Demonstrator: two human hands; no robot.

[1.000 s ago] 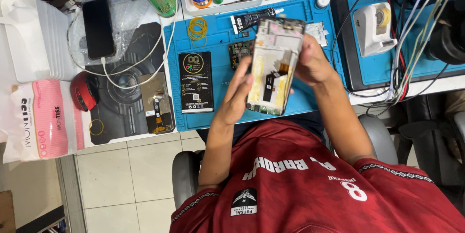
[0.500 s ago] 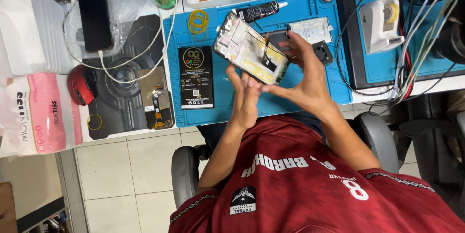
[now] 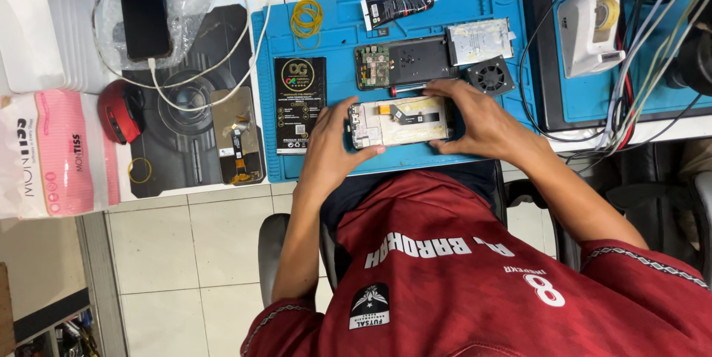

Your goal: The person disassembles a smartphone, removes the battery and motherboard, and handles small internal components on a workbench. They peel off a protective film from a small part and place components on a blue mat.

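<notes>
Head cam looking straight down, w/ both our hands on an opened phone frame [image 3: 400, 121] that's lying flat on the blue work mat [image 3: 337, 34], near the front edge. Left hand [image 3: 330, 146] is wrapped around the left end of the frame, thumb over the top edge & fingers curled under/around, so it's gripping it. Right hand [image 3: 475, 116] clamps the right end, fingers spread over the top, thumb along the near side. Inside of the frame faces up: pale metal plate w/ a yellowish flex cable across the middle.

Just behind the frame on the mat sits a dark phone back part w/ a green circuit board [image 3: 404, 63] at its left end, close to but apart from the frame. Next to that on the right, a silvery shield plate [image 3: 480, 40], and a small black fan [image 3: 490, 76] right by our right-hand fingers. A black glue tube [image 3: 400, 8] lies further back, yellow rubber bands [image 3: 305, 18] to its left. A black printed card [image 3: 298, 103] lies on the mat left of our left hand.

Off the mat to the left: a dark phone on a charging cable [image 3: 144, 8], a red mouse [image 3: 122, 111], a pink-and-white tissue pack [image 3: 52, 153]. To the right, a white device [image 3: 589, 31] on another blue pad, w/ a tangle of cables beside it.
</notes>
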